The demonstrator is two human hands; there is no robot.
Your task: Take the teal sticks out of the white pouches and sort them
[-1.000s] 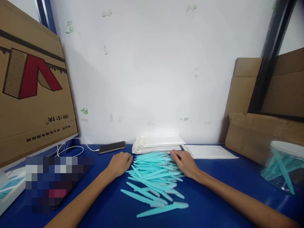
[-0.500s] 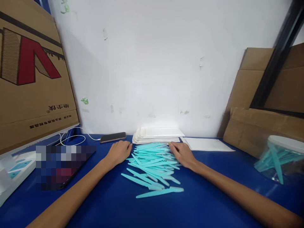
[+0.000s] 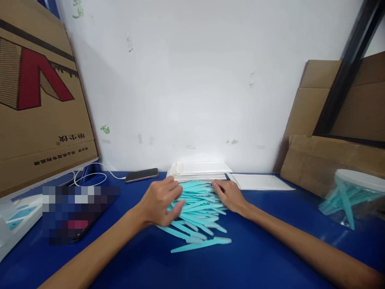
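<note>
A loose pile of turquoise eyebrow razors (image 3: 198, 204) lies on the blue table, most of them pointing sideways. Over the left part of this pile is my left hand (image 3: 164, 200), its thumb apart from the bent fingers and nothing visible in it. My right hand (image 3: 230, 194) rests at the right edge of the pile, fingertips against the razor ends and thumb slightly apart; it holds nothing that I can see. One razor (image 3: 201, 244) lies separately at the front. Right behind the pile is a stack of white packets (image 3: 200, 167).
A flat white sheet (image 3: 261, 182) lies at the back right. A clear tub (image 3: 350, 200) of razors stands on the right. At the left are a phone (image 3: 141, 175) on a white cable, a blurred dark object (image 3: 81, 216) and a cardboard box (image 3: 45, 120). More cardboard (image 3: 319, 160) leans at right.
My left hand has lifted from the pile's left edge and moved right and nearer, over the razors, its thumb spreading. My right hand keeps its place. The view has shifted slightly.
</note>
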